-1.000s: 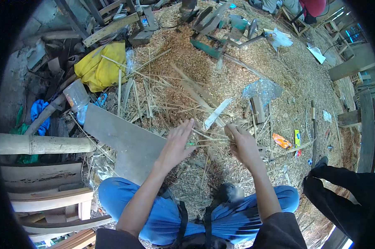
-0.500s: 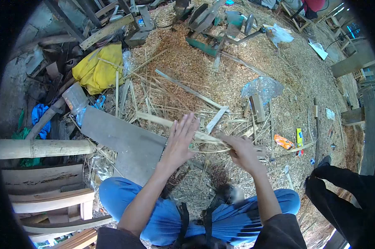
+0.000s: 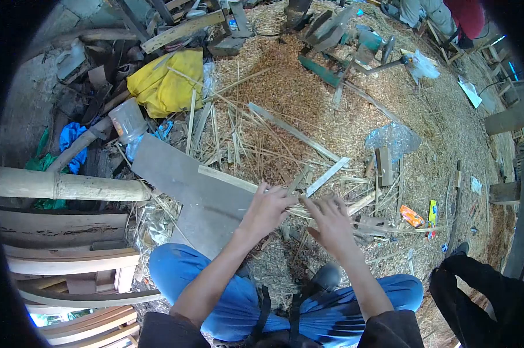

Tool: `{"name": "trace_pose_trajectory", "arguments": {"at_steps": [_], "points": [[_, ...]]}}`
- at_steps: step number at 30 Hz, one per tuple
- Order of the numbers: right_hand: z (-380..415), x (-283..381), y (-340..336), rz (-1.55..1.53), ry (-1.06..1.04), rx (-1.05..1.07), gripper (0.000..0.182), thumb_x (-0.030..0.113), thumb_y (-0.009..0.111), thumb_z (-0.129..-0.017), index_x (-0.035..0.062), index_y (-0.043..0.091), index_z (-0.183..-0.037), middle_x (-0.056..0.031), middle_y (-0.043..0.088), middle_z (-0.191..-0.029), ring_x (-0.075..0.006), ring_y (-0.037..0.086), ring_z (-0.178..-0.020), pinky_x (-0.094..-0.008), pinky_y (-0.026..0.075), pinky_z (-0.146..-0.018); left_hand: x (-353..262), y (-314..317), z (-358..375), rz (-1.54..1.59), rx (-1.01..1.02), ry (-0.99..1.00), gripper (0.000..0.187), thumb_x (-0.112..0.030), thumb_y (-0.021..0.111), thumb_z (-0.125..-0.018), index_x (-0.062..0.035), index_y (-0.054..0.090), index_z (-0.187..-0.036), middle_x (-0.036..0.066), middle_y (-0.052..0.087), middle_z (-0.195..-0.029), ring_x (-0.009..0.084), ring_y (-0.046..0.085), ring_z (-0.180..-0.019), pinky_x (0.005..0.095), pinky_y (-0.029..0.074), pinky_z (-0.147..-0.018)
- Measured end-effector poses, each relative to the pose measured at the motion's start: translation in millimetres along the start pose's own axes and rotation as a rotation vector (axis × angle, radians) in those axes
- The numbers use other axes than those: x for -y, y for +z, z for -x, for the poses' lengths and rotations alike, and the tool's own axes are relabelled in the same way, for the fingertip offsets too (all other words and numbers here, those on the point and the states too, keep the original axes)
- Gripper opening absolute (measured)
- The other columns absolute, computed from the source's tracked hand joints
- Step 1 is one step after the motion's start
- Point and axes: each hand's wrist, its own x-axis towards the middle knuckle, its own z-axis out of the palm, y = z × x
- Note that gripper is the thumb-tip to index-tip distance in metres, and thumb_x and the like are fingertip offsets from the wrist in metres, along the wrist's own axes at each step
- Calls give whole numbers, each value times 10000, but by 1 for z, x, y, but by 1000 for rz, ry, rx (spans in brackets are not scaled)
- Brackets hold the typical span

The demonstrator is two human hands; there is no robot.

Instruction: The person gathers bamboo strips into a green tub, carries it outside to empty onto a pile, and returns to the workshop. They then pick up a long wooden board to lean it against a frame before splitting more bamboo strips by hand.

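A long pale wood strip (image 3: 227, 177) runs from over the grey board (image 3: 207, 211) to my left hand (image 3: 267, 207), whose fingers are curled round it. My right hand (image 3: 333, 220) lies just to the right, its fingers spread over a bundle of thin split strips (image 3: 361, 203). The strips pass under both hands, and their middle part is hidden. A short flat pale slat (image 3: 328, 176) lies on the shavings just beyond my hands.
A yellow cloth (image 3: 169, 83), a clear plastic tub (image 3: 128, 120) and a bamboo pole (image 3: 70, 184) are at the left. A green machine (image 3: 321, 71) stands ahead. An orange wrapper (image 3: 412, 216) lies at the right, near another person's dark-trousered legs (image 3: 476, 284).
My left hand has gone from flat, spread fingers to curled round the strip. My right hand has shifted slightly left and its fingers have spread. The whole view has shifted.
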Motion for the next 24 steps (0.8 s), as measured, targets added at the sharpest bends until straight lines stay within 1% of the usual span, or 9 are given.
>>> {"name": "trace_pose_trajectory", "arguments": {"at_steps": [2, 3, 6, 9, 12, 14, 16, 20, 24], "points": [[-4, -1, 26, -189, 124, 256, 720, 146, 787, -815, 133, 497, -1474, -157, 665, -1180, -305, 667, -1114, -469, 512, -949, 6, -6, 1, 7, 68, -5, 392, -90, 787, -765, -112, 745, -1154, 64, 685, -1056, 252, 610, -1105, 475, 367, -1073], [-7, 0, 29, -158, 48, 139, 607, 131, 725, -858, 105, 520, -1429, -135, 697, -1043, -289, 711, -941, -445, 542, -778, 12, -5, 2, 15, 68, 0, 392, -90, 787, -765, -112, 745, -1154, 64, 685, -1056, 252, 610, -1105, 475, 367, -1073], [-34, 1, 44, -174, 266, 443, 503, 107, 726, -839, 88, 584, -1321, -131, 686, -1036, -294, 707, -916, -447, 538, -750, 31, -5, 7, 20, -53, -39, 493, -153, 809, -780, -127, 709, -1261, 116, 647, -1286, 285, 545, -1290, 538, 267, -1200], [-59, -2, 52, -57, 324, 508, 383, 85, 713, -842, 86, 624, -1215, -137, 675, -1038, -304, 683, -975, -461, 529, -828, 47, -13, 6, -188, -59, -211, 808, -273, 840, -789, -142, 507, -1513, 205, 378, -1609, 348, 312, -1521, 597, 122, -1272], [-70, -4, 71, 2, 71, 115, 399, 57, 695, -854, 110, 643, -1246, -134, 657, -1084, -318, 630, -1102, -483, 494, -947, 59, -23, 7, -156, -161, -236, 824, -280, 839, -794, -148, 486, -1527, 215, 360, -1615, 363, 312, -1517, 606, 123, -1268], [-80, -2, 85, -11, 86, 238, 488, 26, 680, -847, 136, 629, -1321, -155, 619, -1267, -343, 533, -1284, -499, 417, -1096, 68, -26, 10, -147, -173, -248, 835, -284, 837, -800, -140, 469, -1536, 225, 350, -1617, 380, 306, -1515, 611, 128, -1261], [-80, -16, 135, 193, -118, 38, 577, 37, 702, -829, 146, 597, -1386, -169, 530, -1462, -352, 470, -1382, -513, 350, -1184, 77, -26, 14, -128, -200, -271, 804, -268, 827, -821, -118, 479, -1531, 222, 347, -1613, 393, 290, -1505, 603, 135, -1256], [-72, -8, 160, 165, -138, 65, 389, 92, 595, -903, 117, 625, -1290, -163, 572, -1425, -349, 492, -1377, -515, 343, -1177, 97, -29, 28, -130, -224, -297, 762, -282, 793, -861, -109, 474, -1530, 253, 351, -1595, 406, 280, -1506, 621, 136, -1246], [-67, -29, 164, 229, -85, 319, 325, 171, 664, -872, 95, 619, -1185, -156, 635, -1287, -343, 617, -1198, -520, 407, -1084, 106, -33, 35, -127, -246, -338, 730, -281, 775, -879, -101, 482, -1522, 262, 348, -1593, 414, 279, -1505, 630, 137, -1242]]}}
